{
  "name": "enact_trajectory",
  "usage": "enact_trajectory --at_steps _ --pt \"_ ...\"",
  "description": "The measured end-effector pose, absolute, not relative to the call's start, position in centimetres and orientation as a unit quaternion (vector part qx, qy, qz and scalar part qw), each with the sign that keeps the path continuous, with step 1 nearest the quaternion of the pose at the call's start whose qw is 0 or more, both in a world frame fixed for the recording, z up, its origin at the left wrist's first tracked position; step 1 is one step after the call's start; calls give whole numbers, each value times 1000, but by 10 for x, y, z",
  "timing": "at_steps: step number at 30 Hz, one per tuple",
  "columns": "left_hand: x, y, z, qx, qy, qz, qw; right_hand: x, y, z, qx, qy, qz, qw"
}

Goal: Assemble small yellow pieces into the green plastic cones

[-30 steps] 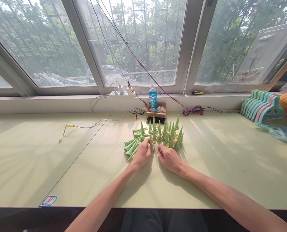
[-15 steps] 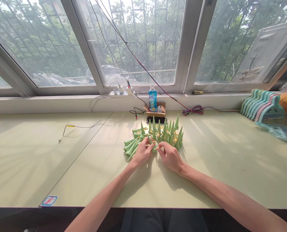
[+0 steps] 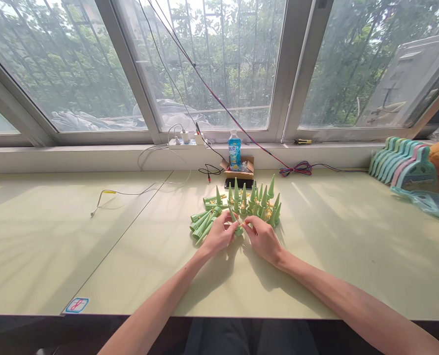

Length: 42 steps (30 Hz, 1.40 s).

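Observation:
My left hand [image 3: 219,235] is closed on a green cone-shaped plastic nozzle [image 3: 239,230], whose tip points up and leans left. Close against it on the right, my right hand [image 3: 262,239] pinches a small yellow-orange piece [image 3: 245,223] at the nozzle's side. Fingers partly hide both parts. Just beyond the hands, several similar green cones [image 3: 264,198] stand upright in a group, with small yellow pieces among them. To the left of my left hand, more green cones [image 3: 203,226] lie on their sides.
Behind the cones lie a dark phone [image 3: 240,184] and an open cardboard box [image 3: 246,174] beside a blue bottle [image 3: 234,152]. Cables [image 3: 296,168] run along the back of the table [image 3: 352,246]. Pastel plastic hangers [image 3: 402,161] stand at the far right.
The nozzle in my left hand has shifted slightly right, toward my right hand. My right fingers have brought the small yellow-orange piece up against it.

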State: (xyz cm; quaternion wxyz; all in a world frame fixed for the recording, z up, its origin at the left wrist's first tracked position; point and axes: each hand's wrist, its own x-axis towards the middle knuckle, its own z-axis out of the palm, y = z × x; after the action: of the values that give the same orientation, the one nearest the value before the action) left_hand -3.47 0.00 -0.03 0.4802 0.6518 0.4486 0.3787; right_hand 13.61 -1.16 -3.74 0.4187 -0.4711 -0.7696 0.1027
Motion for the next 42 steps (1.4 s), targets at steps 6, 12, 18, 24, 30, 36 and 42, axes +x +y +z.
enact_trajectory --at_steps 6,12,18,24,30,36,42 --pt "-35 -1 1 648 445 381 487 137 -12 -36 -471 -771 103 417" --pt "-35 -2 3 641 442 389 493 137 -13 -35 -467 -770 119 419" --pt "-35 -2 2 633 431 400 504 137 -13 -35 -467 -773 125 411" --pt "-34 -1 4 629 425 406 508 137 -12 -36 -438 -776 144 430" --pt "-35 -1 5 636 420 405 504 137 -9 -41 -409 -775 140 462" --pt "-36 -1 2 659 414 404 480 138 -6 -43 -397 -776 156 465" --pt "-37 -1 -1 695 405 403 437 139 -7 -43 -408 -776 175 449"
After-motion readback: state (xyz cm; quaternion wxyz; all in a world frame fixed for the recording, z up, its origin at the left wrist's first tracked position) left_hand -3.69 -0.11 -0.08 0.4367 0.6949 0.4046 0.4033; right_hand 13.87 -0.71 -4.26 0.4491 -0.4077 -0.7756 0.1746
